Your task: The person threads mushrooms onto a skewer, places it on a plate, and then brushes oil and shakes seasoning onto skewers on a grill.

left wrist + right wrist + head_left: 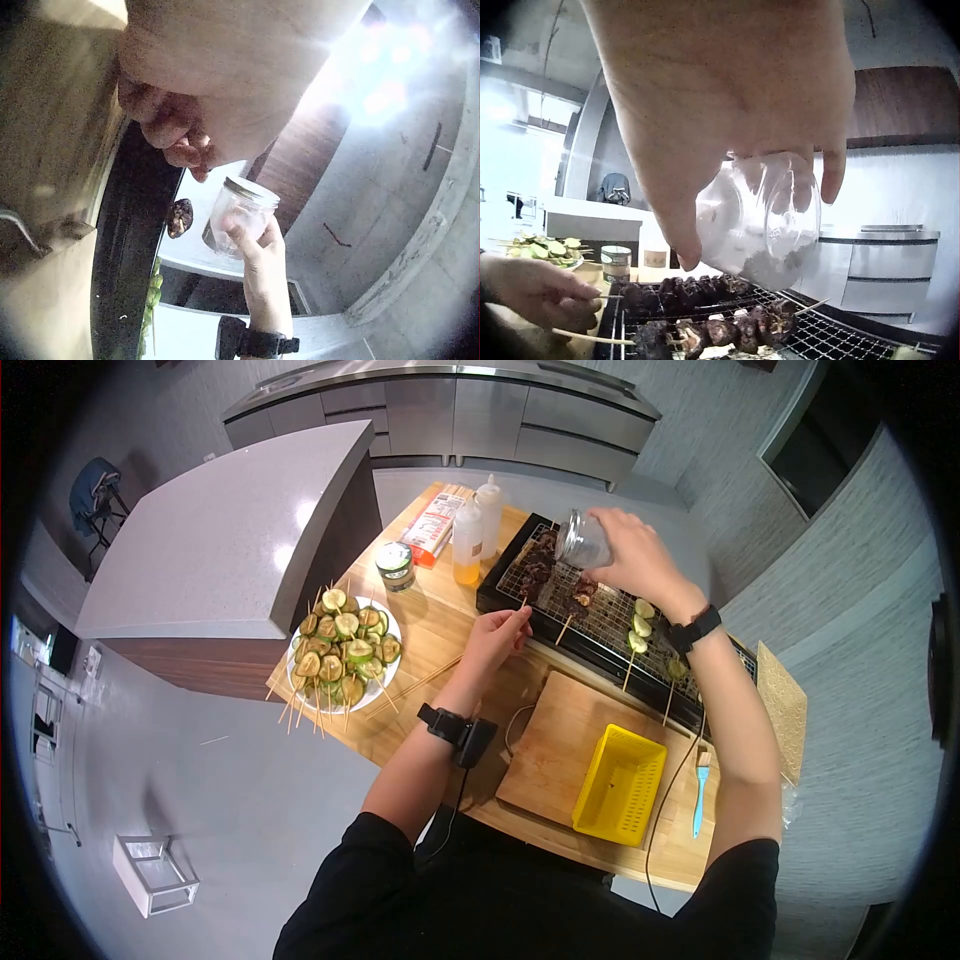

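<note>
Both hands busy: right hand (640,560) has its grip wrapped round a tipped glass jar (582,541) over the meat skewers (560,585), left hand (492,640) pinches a skewer stick (521,614).

The jar (583,541) is clear glass with a silvery lid and pale grains inside. The grill (610,622) is black under a silver wire mesh, carrying dark brown meat skewers (545,572) and pale green vegetable skewers (640,628). The plate (377,695) is white, heaped with green slices. The basket (620,785) is bright yellow with a grid pattern, on a light brown cutting board (555,745). The counter (435,625) is pale wood. The brush (699,800) is blue.
</note>
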`<act>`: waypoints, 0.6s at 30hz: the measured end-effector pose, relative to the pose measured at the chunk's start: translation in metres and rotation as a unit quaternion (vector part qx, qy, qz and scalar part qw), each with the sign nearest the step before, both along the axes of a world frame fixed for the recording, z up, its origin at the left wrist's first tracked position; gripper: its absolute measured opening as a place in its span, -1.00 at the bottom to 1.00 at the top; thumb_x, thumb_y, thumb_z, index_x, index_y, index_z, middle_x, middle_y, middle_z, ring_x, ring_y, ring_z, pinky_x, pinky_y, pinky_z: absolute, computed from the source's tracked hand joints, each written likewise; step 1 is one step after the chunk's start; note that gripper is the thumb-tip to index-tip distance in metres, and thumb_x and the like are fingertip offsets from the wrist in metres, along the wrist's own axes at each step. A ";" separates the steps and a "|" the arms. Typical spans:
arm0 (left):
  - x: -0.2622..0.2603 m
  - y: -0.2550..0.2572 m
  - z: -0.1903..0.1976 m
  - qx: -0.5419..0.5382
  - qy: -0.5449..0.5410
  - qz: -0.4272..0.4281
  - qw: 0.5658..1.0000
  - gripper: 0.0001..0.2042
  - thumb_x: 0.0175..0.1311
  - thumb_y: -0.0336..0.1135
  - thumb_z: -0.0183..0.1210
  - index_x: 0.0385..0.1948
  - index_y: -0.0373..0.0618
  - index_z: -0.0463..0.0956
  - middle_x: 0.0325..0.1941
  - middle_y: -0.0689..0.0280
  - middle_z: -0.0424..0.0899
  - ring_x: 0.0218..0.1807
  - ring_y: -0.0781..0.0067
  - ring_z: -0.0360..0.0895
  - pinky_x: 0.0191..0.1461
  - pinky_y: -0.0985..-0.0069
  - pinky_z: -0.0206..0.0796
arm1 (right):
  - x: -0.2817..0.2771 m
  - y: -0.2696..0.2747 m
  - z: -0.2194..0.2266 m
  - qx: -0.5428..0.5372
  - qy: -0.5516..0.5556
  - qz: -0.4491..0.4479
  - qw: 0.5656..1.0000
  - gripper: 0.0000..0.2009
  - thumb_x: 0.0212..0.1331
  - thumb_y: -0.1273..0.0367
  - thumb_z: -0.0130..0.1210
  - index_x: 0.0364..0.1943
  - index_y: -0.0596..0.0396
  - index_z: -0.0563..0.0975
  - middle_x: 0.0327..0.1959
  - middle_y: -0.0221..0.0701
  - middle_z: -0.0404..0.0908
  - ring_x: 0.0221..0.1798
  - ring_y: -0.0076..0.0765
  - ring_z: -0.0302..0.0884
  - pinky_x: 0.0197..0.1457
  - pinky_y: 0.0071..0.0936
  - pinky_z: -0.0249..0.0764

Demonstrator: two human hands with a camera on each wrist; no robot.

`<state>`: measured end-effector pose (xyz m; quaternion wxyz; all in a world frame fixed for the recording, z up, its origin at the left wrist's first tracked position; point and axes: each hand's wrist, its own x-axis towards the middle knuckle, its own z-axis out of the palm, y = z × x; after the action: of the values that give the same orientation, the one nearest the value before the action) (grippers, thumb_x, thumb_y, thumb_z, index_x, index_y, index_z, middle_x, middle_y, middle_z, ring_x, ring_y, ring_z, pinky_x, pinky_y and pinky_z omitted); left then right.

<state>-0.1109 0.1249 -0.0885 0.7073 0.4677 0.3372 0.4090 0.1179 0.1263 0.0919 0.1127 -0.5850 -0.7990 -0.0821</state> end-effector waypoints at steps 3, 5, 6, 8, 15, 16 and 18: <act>0.000 0.000 0.000 -0.001 -0.003 0.002 1.000 -0.57 0.52 -0.02 0.18 -0.54 -0.12 0.61 -0.64 0.51 0.48 -0.55 0.71 0.38 -0.45 0.68 0.13 | 0.000 0.000 0.001 -0.016 0.005 -0.003 1.000 -0.23 -0.10 0.22 0.50 0.28 0.06 0.43 0.21 -0.16 0.56 0.33 0.07 0.46 0.36 -0.08 0.38; 0.001 0.001 -0.005 -0.009 -0.024 -0.005 1.000 -0.57 0.52 -0.02 0.17 -0.55 -0.12 0.61 -0.64 0.51 0.48 -0.55 0.71 0.38 -0.44 0.68 0.14 | 0.000 -0.001 -0.002 -0.007 0.017 0.005 1.000 -0.24 -0.10 0.22 0.50 0.28 0.06 0.43 0.20 -0.15 0.57 0.32 0.08 0.46 0.36 -0.09 0.38; 0.001 0.001 -0.004 -0.008 -0.026 -0.003 1.000 -0.57 0.53 -0.02 0.17 -0.55 -0.12 0.61 -0.64 0.51 0.48 -0.55 0.71 0.38 -0.43 0.67 0.15 | 0.001 -0.001 -0.004 0.016 0.023 0.010 1.000 -0.24 -0.10 0.22 0.50 0.27 0.06 0.43 0.20 -0.15 0.57 0.32 0.08 0.47 0.36 -0.09 0.38; 0.001 -0.001 -0.002 -0.006 -0.031 0.001 1.000 -0.56 0.53 -0.02 0.16 -0.55 -0.12 0.61 -0.64 0.51 0.48 -0.55 0.70 0.38 -0.42 0.67 0.16 | 0.001 -0.002 -0.005 0.030 0.032 0.017 0.999 -0.24 -0.11 0.21 0.50 0.27 0.06 0.43 0.19 -0.14 0.58 0.31 0.09 0.47 0.36 -0.09 0.38; 0.001 -0.003 0.001 0.003 0.004 0.020 1.000 -0.56 0.51 0.00 0.19 -0.55 -0.12 0.62 -0.62 0.50 0.52 -0.53 0.73 0.41 -0.41 0.69 0.18 | -0.005 -0.017 0.004 -0.034 0.058 0.035 0.997 -0.21 -0.14 0.16 0.52 0.26 0.10 0.44 0.18 -0.10 0.59 0.30 0.11 0.48 0.36 -0.10 0.41; 0.001 -0.003 0.002 0.005 0.009 0.020 1.000 -0.56 0.50 0.01 0.20 -0.55 -0.12 0.63 -0.62 0.50 0.52 -0.53 0.73 0.41 -0.41 0.69 0.18 | -0.006 -0.019 0.005 -0.026 0.066 0.038 0.997 -0.21 -0.15 0.16 0.52 0.26 0.10 0.45 0.18 -0.10 0.59 0.30 0.11 0.49 0.36 -0.11 0.41; 0.000 -0.005 0.006 0.004 0.031 0.001 1.000 -0.57 0.47 0.03 0.24 -0.53 -0.11 0.64 -0.60 0.51 0.54 -0.52 0.74 0.43 -0.40 0.71 0.19 | -0.006 -0.025 0.007 -0.049 0.060 0.043 0.996 -0.21 -0.14 0.16 0.51 0.26 0.12 0.45 0.19 -0.08 0.59 0.30 0.12 0.49 0.36 -0.11 0.42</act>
<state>-0.1112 0.1195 -0.0829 0.6944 0.4821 0.3577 0.3967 0.1118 0.1012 0.0994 0.1348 -0.5587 -0.8183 -0.0026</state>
